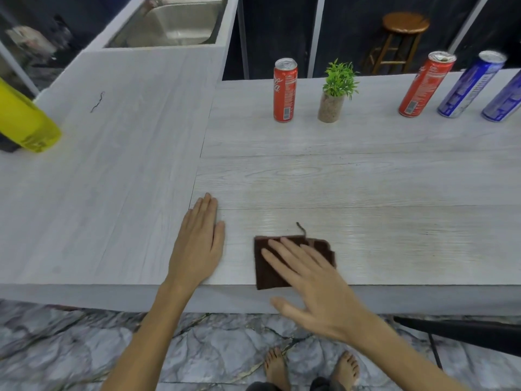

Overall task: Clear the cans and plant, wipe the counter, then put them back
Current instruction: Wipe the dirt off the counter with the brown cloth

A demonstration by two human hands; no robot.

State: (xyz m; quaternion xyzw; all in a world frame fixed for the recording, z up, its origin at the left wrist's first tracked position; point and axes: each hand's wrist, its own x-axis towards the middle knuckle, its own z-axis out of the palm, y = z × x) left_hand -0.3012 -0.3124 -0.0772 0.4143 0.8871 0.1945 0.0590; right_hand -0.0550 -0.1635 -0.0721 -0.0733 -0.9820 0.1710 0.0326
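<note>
Right now your right hand [307, 280] lies flat with straight, spread fingers on a folded brown cloth [270, 273], pressing it to the near edge of the pale wood-grain counter [366, 179]. The cloth shows to the left of and beyond your fingers, with a loose thread trailing from its far edge. Your left hand [198, 244] rests palm down on the counter just left of the cloth, fingers straight and together, holding nothing and not touching the cloth.

Well beyond both hands, along the far side of the counter, a red can [285, 90] stands upright with a small potted plant [335, 91] just to its right. Farther right stand a second red can [425, 84], a blue can [469, 84] and another blue can [504, 101] cut by the frame's right edge. A yellow container [25, 119] sits at the far left, a steel sink [174, 24] lies beyond it, and a wooden stool [400, 38] stands behind the counter.
</note>
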